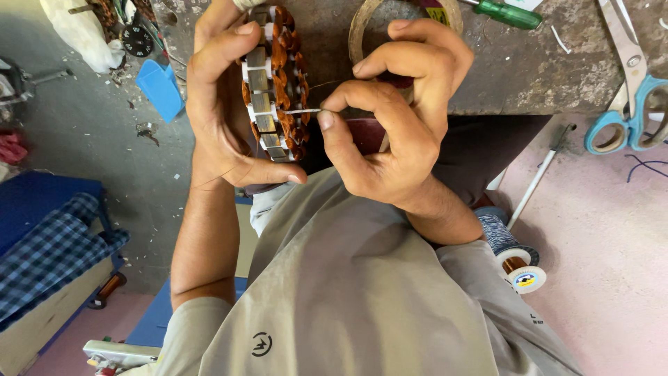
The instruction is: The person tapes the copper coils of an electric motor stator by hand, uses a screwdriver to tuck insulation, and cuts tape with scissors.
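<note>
**What the view hides or cuts off**

The left hand (223,97) wraps the wound motor core (275,83), so the core's far side is covered, and its top runs off the upper edge. The right hand (390,118) pinches a thin white sleeve (303,111) whose inner end disappears among the copper coils. The scissors (630,90) lose their blade tips at the top edge and one handle loop at the right. The screwdriver (504,12) shows only its green handle. The tape ring (362,28) is partly behind the right hand's fingers (417,42).

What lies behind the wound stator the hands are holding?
Behind the stator: a grey worktop and part of a tan ring. The left hand and right hand cover the rest.
</note>
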